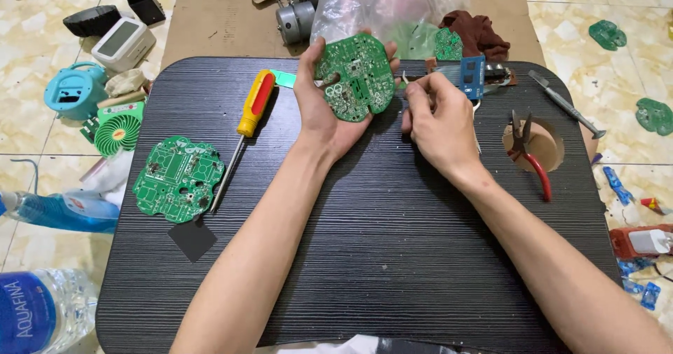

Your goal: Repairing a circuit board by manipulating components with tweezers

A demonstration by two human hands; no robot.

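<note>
My left hand (324, 109) holds a green round circuit board (355, 76) upright above the far middle of a dark wood-grain table (378, 256). My right hand (438, 119) sits just to the right of the board, its fingers pinched on a thin metal tool (405, 80) whose tip touches the board's right edge. A second green circuit board (178, 179) lies flat at the table's left. A screwdriver with a yellow and red handle (249, 119) lies between that board and my left hand.
Red-handled pliers (531, 156) lie over a round hole at the table's right, tweezers (566, 104) beyond them. A blue module (472, 76), a plastic bag (382, 7) and a brown cloth (478, 33) sit at the far edge. Water bottles (42, 312), a small green fan (116, 128) and loose parts litter the tiled floor.
</note>
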